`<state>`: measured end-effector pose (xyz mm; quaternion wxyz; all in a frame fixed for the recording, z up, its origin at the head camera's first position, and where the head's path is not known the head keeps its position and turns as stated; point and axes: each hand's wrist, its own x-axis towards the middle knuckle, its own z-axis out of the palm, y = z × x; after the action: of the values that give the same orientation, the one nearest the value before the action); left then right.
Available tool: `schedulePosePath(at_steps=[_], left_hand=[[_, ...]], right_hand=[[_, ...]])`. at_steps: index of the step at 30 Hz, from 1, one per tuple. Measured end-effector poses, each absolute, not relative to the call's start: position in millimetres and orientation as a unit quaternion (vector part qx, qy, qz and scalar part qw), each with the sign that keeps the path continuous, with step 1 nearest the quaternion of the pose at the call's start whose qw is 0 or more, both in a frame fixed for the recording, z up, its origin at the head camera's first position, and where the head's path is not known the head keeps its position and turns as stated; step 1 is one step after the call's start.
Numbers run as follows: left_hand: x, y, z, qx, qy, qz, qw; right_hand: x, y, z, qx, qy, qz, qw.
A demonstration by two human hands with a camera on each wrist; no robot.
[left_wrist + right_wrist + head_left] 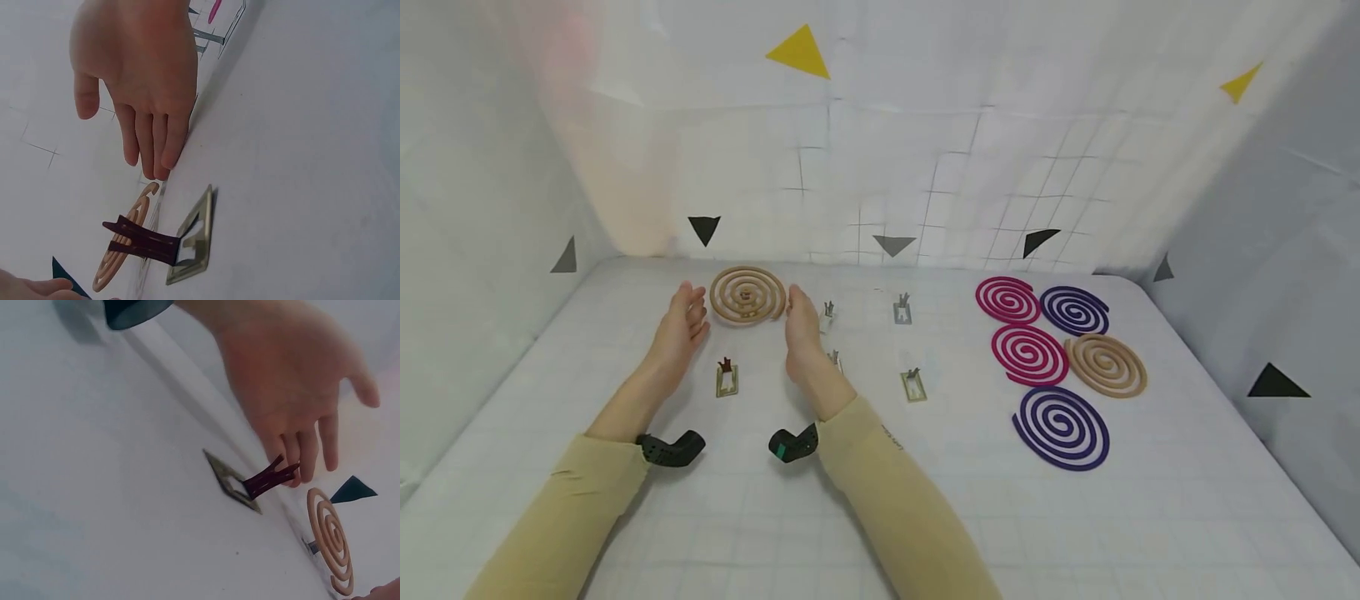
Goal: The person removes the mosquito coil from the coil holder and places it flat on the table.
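A tan mosquito coil (714,297) lies level at the back left, over a stand whose reddish tip and yellowish base show through its rings. My left hand (681,329) is just left of the coil, and my right hand (805,342) is just right of it. Both have extended fingers and face palm inward, apparently without touching it. The left wrist view shows the palm of my right hand (140,75); the right wrist view shows that of my left hand (284,381). Nearer me, between my forearms, is a coil stand (727,382) with a dark red prong.
Several more stands, such as a silver one (902,312) and a gold one (913,387), occupy the middle; two sit partly behind my right hand. On the right lie pink coils (1030,354), purple coils (1061,427) and a second tan coil (1105,365). White sheeting (887,167) surrounds the table.
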<state>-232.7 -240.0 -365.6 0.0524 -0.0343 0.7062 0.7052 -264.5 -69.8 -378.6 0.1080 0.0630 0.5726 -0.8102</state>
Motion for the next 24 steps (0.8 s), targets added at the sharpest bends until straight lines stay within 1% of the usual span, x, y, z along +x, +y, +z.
schedulePosePath(at_steps=[7,12,24], left_hand=[[-233.3,-238.9,-367.6,-0.023,0.703,0.708,0.06],[-234.4,-237.0,-371.0,-0.016,0.688,0.722,0.071],[-234.2,-238.1,-371.1,-0.014,0.705,0.706,0.065]], right_hand=[[-269.5,-70.4,-383.7,0.044,0.555,-0.823,0.112],[-272.4,-69.3,-385.1,0.061,0.544,-0.83,0.11],[-275.3,-69.3,-384.3,0.079,0.535,-0.835,0.101]])
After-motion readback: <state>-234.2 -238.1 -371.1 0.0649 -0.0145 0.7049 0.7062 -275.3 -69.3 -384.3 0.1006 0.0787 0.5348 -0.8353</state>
